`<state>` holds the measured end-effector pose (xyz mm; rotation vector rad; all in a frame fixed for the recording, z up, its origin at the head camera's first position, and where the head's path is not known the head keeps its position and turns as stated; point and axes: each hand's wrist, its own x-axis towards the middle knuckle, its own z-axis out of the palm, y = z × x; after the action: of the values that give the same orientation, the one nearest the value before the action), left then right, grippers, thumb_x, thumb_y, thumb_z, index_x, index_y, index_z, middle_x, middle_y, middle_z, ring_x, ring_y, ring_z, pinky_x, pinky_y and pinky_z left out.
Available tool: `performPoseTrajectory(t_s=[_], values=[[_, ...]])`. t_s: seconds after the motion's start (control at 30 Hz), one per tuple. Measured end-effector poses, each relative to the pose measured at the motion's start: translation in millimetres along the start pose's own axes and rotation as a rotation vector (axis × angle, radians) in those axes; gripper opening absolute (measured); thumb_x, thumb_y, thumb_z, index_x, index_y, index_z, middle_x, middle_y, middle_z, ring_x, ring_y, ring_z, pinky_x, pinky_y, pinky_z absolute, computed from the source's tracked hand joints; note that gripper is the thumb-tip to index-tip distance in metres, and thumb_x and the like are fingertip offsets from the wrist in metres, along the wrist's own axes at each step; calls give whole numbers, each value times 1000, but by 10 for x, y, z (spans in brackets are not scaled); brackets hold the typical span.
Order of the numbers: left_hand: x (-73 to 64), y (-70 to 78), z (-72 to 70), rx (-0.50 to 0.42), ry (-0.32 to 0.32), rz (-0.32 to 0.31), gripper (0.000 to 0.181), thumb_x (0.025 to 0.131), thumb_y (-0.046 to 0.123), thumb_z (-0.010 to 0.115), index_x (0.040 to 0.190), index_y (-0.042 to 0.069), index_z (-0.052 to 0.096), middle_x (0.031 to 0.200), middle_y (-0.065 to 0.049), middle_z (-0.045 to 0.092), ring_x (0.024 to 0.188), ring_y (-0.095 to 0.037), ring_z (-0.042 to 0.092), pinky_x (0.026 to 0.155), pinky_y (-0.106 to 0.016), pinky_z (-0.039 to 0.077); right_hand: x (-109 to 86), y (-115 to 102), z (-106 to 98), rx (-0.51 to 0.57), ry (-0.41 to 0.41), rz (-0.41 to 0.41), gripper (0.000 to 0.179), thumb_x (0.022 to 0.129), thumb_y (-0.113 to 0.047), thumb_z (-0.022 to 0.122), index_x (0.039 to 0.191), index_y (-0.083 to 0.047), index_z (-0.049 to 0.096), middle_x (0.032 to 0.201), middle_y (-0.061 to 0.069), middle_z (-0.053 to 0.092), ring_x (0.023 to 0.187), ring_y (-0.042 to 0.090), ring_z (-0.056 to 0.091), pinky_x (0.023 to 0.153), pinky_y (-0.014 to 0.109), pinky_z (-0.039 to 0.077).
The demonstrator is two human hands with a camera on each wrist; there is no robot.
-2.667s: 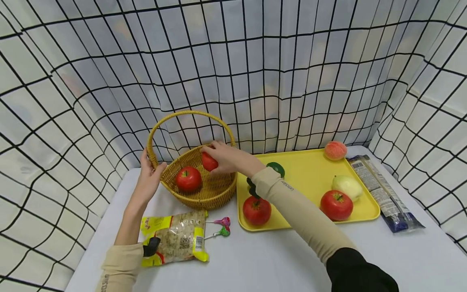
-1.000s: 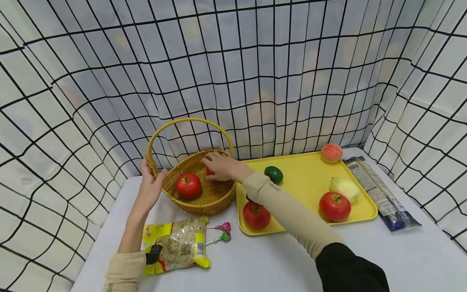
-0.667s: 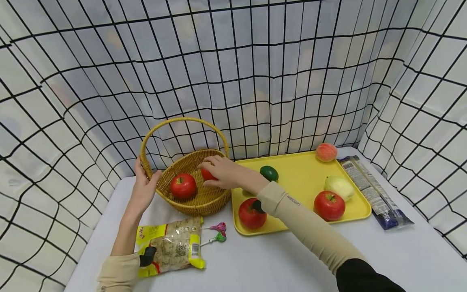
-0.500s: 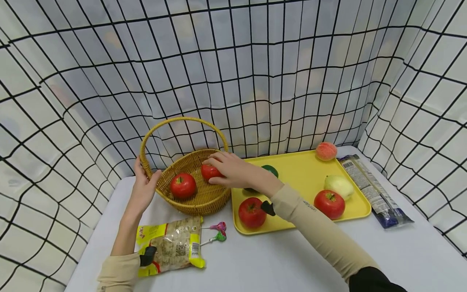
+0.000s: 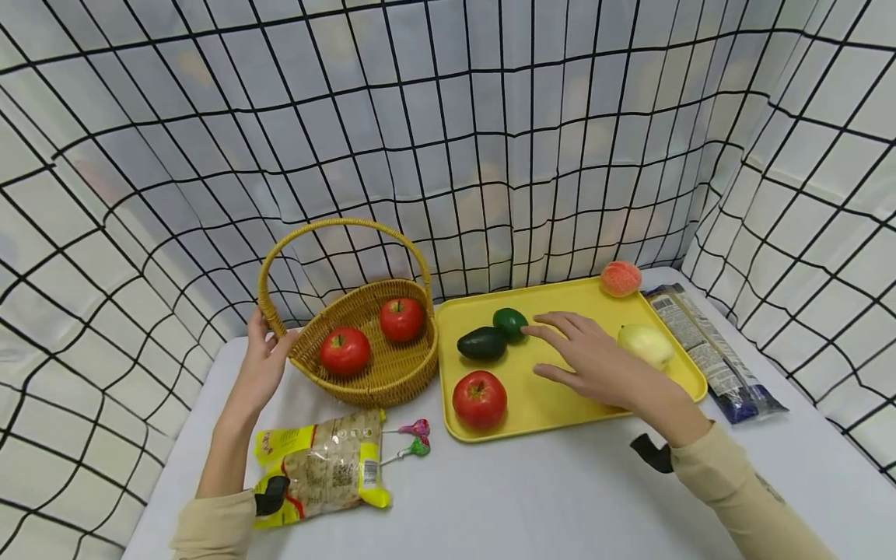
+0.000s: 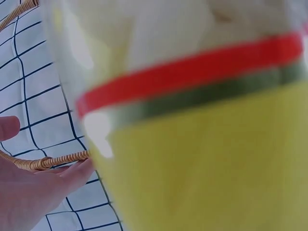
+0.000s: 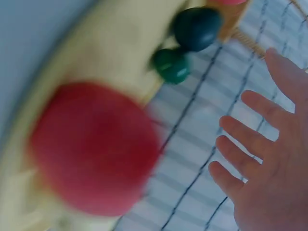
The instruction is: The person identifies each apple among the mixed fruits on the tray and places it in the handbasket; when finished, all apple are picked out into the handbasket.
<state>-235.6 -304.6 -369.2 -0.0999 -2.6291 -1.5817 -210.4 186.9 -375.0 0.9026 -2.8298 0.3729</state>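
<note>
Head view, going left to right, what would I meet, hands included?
Left hand, left basket apple, right basket apple, tray apple, small green fruit, right hand, blue packet. Overlapping things are left out.

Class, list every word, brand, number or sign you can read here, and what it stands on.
No words or numbers can be read.
Bag: print and a barcode, too small to read.
Packet: lines of print, too small.
Right sleeve: a faint mark, too blurred.
</note>
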Motion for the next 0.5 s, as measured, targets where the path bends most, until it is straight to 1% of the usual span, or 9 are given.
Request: performPoseTrajectory(t_s=[0.1, 0.17, 0.27, 0.37, 0.5], values=[[-12, -10, 10, -15, 7, 6, 90, 110, 40, 43, 160, 21, -29, 172, -18, -14, 158, -49, 5, 121, -75, 13, -255, 216, 71, 2, -3, 64, 63, 99, -46, 64, 154, -19, 47, 159, 15, 44, 148, 39, 38, 121, 63, 31], [-20, -12, 12, -15, 8, 6, 90, 110, 41, 43, 160, 21, -29, 172, -19, -14, 158, -49, 4, 121, -74, 13, -394, 333, 106, -5, 2, 89, 64, 98, -44, 68, 153, -17, 48, 159, 17, 44, 148, 42, 38, 120, 65, 31], [-30, -12, 11, -12, 6, 5, 90, 110, 41, 42, 160, 22, -30, 171, -21, -13, 158, -50, 2, 121, -75, 12, -559, 450, 142, -13, 1, 114, 68, 95, -43, 72, 153, -16, 48, 159, 20, 42, 147, 44, 35, 118, 68, 31], [-29, -9, 13, -12, 6, -2, 89, 110, 40, 42, 160, 22, -29, 171, -24, -10, 158, -50, 1, 121, -75, 12, -672, 515, 186, -12, -8, 136, 73, 92, -42, 76, 153, -15, 47, 160, 22, 39, 147, 46, 33, 115, 70, 31], [-28, -23, 13, -22, 20, -7, 86, 110, 37, 41, 161, 23, -27, 171, -26, -7, 159, -49, 2, 122, -74, 12, -744, 554, 286, -14, -1, 144, 78, 88, -42, 79, 153, -13, 47, 160, 24, 37, 145, 49, 33, 112, 73, 32]])
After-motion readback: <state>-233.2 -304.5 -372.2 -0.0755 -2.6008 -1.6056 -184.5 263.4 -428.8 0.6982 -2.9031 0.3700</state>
